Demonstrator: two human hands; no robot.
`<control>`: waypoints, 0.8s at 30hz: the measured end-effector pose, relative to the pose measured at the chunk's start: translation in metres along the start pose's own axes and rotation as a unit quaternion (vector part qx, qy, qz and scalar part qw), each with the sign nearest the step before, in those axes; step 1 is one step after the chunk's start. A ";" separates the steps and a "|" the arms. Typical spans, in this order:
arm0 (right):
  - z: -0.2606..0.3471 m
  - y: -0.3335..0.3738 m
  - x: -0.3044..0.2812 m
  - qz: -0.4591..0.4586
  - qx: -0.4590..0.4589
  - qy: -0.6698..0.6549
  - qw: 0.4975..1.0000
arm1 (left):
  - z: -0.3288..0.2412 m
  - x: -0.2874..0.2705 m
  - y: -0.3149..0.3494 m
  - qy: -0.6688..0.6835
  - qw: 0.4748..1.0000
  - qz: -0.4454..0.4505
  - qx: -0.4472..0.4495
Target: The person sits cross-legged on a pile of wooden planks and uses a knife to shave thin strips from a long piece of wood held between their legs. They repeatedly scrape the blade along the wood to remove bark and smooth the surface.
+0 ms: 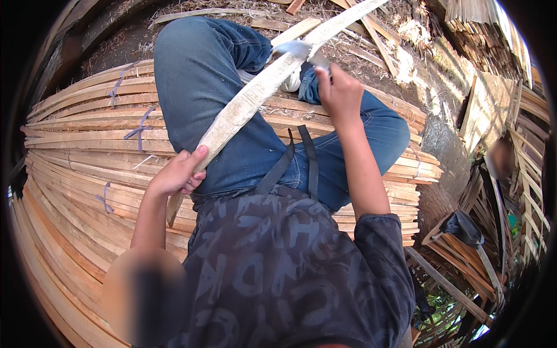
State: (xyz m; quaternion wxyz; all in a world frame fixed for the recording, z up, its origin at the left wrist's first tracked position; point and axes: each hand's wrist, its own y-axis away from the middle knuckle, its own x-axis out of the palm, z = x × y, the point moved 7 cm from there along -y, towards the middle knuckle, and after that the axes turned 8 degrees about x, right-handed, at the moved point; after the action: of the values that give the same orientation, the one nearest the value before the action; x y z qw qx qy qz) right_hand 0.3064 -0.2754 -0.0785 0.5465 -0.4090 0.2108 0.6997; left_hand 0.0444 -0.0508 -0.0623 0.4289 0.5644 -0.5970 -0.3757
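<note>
A long, pale wooden slat (246, 104) slants from beside my left thigh up to the far right, passing over my legs. My left hand (178, 173) is closed round its near end, thumb on top. Farther along, my right hand (341, 95) is closed on what looks like a knife (294, 49). Its metal blade, blurred by motion, lies across the slat, and the fist hides most of the handle.
I sit on bundles of wooden slats (81, 139) bound with purplish ties. Shavings and loose wood strips cover the ground (354, 43) ahead. Stacked slats (487, 37) stand at the far right. Below them are a person (500, 158) and a black object (462, 227) among wood pieces.
</note>
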 end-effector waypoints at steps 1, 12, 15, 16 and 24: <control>-0.017 -0.005 0.003 -0.017 -0.025 0.013 0.999 | -0.004 0.004 0.000 -0.002 1.000 -0.009 0.000; -0.029 -0.007 0.009 -0.034 -0.001 0.009 0.999 | -0.012 0.007 0.001 -0.006 0.999 -0.037 0.010; 0.034 0.028 0.013 0.035 -0.178 -0.014 0.983 | -0.002 0.007 -0.001 0.016 1.000 -0.006 0.004; 0.027 0.023 0.010 0.018 -0.135 -0.019 0.990 | -0.001 0.005 -0.001 0.014 1.000 -0.013 0.002; 0.006 0.011 0.013 -0.015 -0.069 -0.039 0.997 | -0.010 0.005 0.000 0.015 1.000 -0.020 0.013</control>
State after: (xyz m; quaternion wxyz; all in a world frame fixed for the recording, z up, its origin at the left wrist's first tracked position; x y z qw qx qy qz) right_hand 0.2931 -0.2664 -0.0874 0.5353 -0.4218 0.1342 0.7194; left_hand 0.0539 -0.0555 -0.0579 0.4226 0.5871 -0.5844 -0.3677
